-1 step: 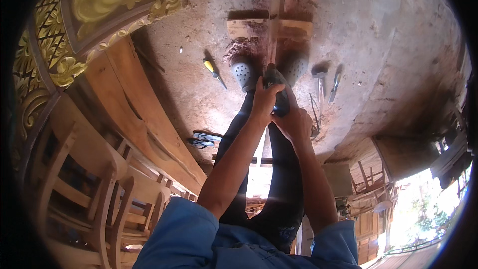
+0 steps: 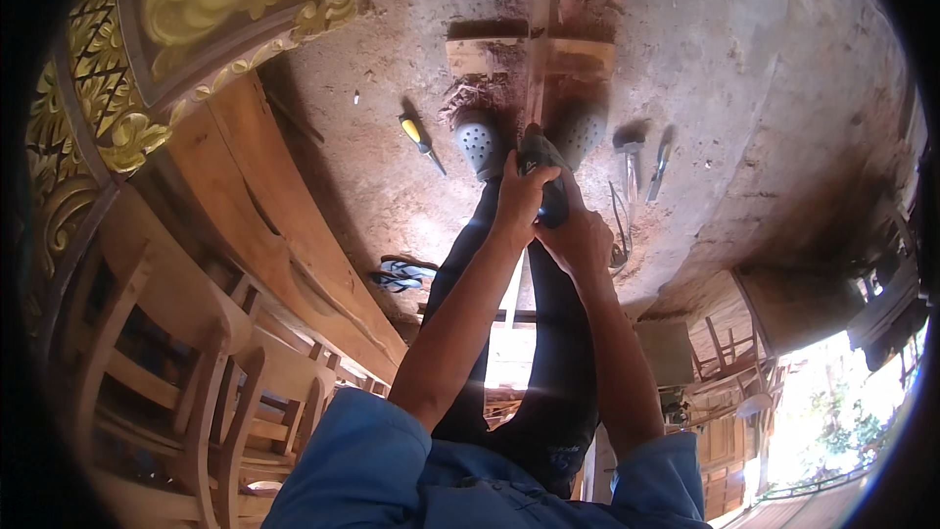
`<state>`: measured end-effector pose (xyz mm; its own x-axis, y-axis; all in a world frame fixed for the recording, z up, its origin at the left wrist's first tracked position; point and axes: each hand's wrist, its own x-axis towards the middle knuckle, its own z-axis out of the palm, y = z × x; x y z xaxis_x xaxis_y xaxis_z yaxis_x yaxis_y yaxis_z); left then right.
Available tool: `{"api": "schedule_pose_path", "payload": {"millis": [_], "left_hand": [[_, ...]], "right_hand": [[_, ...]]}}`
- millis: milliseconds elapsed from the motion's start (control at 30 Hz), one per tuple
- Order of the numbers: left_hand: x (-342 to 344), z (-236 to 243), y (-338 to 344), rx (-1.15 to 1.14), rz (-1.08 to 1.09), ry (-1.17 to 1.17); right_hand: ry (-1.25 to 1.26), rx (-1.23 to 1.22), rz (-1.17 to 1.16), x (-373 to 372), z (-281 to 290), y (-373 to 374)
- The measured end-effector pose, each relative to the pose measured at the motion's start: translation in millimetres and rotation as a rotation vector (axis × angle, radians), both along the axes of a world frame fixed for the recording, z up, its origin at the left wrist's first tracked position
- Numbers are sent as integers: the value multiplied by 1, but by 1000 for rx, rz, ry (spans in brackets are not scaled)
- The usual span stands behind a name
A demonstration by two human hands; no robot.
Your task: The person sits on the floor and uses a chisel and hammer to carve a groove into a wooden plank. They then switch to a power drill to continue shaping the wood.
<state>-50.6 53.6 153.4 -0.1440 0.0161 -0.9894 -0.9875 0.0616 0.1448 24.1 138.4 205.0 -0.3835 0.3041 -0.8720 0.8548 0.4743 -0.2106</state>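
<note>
Both my hands are closed round a dark handheld power tool (image 2: 554,198) between my shins; its exact kind is hard to make out. My left hand (image 2: 522,196) wraps its left side, thumb across the top. My right hand (image 2: 581,238) grips the rear and right side, with a finger stretched forward along the body. The tool's front end meets the near end of a long narrow wooden strip (image 2: 538,69), which runs away from me between my feet. Under the strip a short board (image 2: 480,57) lies crosswise on the floor. Whether the tool touches the wood is unclear.
A yellow-and-black screwdriver-like tool (image 2: 414,133) lies left of my feet. To the right are a hammer (image 2: 631,162) and a chisel-like tool (image 2: 661,167). Flip-flops (image 2: 403,272), wooden chairs (image 2: 186,333), planks (image 2: 255,206) and a gilded carved panel (image 2: 225,0) stand left.
</note>
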Motion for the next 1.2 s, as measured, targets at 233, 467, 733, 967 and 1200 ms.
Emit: {"api": "schedule_pose_path", "payload": {"millis": [233,467,733,967,1200], "left_hand": [[19,-38,-2,-97,-16,113],[19,-53,-1,-88,47,103],[10,-52,2,-47,128,76],[8,-52,2,-45,183,26],[10,-58,1,-20,273,5]], "right_hand": [[10,9,38,-3,-13,7],[-9,5,63,-13,-18,13],[9,9,117,-14,-26,16],[47,5,136,-15,-31,19],[48,7,252,-16,-39,25]]}}
